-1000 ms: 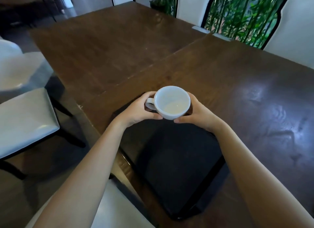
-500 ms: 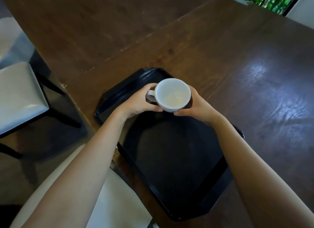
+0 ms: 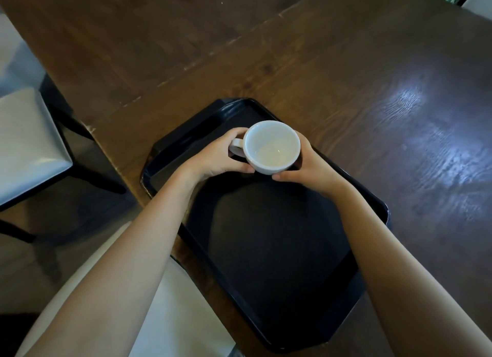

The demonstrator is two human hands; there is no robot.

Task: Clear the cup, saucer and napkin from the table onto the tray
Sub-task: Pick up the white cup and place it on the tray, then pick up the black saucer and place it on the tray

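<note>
Head view: dark brown wooden table [image 3: 346,90] carries a black rectangular plastic tray [image 3: 266,250] at its near left edge. White round ceramic cup [image 3: 271,146], upright, is over the tray's far end. Left hand [image 3: 218,157] fingers curl round the handle side; right hand [image 3: 311,167] fingers wrap the opposite wall.

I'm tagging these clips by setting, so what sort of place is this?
Probably a cafe or restaurant dining area: a long dark wooden table, a black serving tray on it, and a white-cushioned chair alongside. Both hands hold a white cup over the tray.
</note>
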